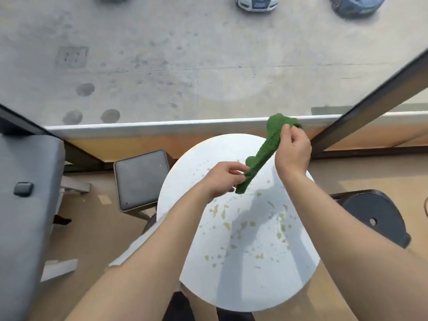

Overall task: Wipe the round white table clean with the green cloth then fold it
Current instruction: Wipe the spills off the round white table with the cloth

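A grey upholstered bench (25, 205) is cut off at the 9 o'clock edge, with a grey cushioned stool (141, 179) beside it. The left hand (222, 180) is seen above the round white worktop (243, 274), its fingers (238, 169) pinched together on the lower end of the green cloth (261, 156). The cloth is stretched in a twisted, rope-like band clear of the worktop, rising toward 1 o'clock. Its upper end is clamped by the fingers of the right hand (293, 150), with a green tuft bunched above the thumb. Yellowish spatters (231, 224) are scattered over the worktop's middle and 3 o'clock side. A dark round stool (372, 218) is partly hidden behind the right forearm. Through the glass at 12 o'clock, a concrete yard and three parked cars are seen from above, each cut off by the top edge; the plate on the white car (257, 3) is too blurred to be read. No other writing can be made out.
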The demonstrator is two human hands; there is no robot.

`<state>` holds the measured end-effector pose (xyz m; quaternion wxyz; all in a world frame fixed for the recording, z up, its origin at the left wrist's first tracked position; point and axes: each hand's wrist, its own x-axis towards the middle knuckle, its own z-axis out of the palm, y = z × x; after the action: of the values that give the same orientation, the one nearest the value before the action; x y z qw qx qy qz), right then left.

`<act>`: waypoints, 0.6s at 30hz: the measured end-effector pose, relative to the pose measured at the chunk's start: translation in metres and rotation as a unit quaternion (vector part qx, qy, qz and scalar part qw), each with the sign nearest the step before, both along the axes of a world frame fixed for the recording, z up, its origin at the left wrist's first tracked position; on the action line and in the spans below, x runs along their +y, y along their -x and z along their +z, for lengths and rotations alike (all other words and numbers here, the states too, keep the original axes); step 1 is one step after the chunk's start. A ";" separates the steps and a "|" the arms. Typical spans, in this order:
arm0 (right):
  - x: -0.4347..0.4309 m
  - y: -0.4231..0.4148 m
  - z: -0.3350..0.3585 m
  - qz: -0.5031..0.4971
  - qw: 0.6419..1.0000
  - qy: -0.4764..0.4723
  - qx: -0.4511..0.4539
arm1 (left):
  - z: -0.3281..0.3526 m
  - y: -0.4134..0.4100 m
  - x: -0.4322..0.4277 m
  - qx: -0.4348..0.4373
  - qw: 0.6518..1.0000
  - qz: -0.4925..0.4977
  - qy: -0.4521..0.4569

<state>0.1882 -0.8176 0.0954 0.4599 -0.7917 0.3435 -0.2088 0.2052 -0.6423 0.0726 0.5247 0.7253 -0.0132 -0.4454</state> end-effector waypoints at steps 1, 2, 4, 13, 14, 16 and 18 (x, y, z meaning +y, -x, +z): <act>-0.002 -0.001 -0.015 0.009 1.000 0.023 0.005 | -0.016 -0.001 -0.003 0.007 1.000 -0.007 -0.002; -0.003 -0.003 -0.033 0.035 0.998 0.040 0.020 | -0.032 -0.002 -0.002 0.011 1.000 -0.012 -0.010; 0.005 -0.007 -0.073 0.146 0.983 0.056 0.092 | -0.064 -0.003 0.010 -0.001 0.999 0.021 -0.048; 0.046 -0.004 -0.237 0.308 0.823 0.274 0.391 | -0.169 -0.016 0.116 -0.147 0.940 0.197 -0.238; 0.052 -0.011 -0.246 0.304 0.823 0.299 0.374 | -0.178 -0.017 0.125 -0.163 0.932 0.204 -0.253; 0.071 -0.033 -0.257 0.317 0.824 0.329 0.336 | -0.196 -0.018 0.141 -0.205 0.911 0.216 -0.287; 0.095 -0.052 -0.258 0.355 0.816 0.344 0.300 | -0.205 -0.018 0.149 -0.241 0.892 0.231 -0.304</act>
<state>0.2400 -0.7227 -0.1627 0.0739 -0.9888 0.0650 0.1126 0.2232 -0.4933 -0.1328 0.3475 0.9172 0.1641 -0.1053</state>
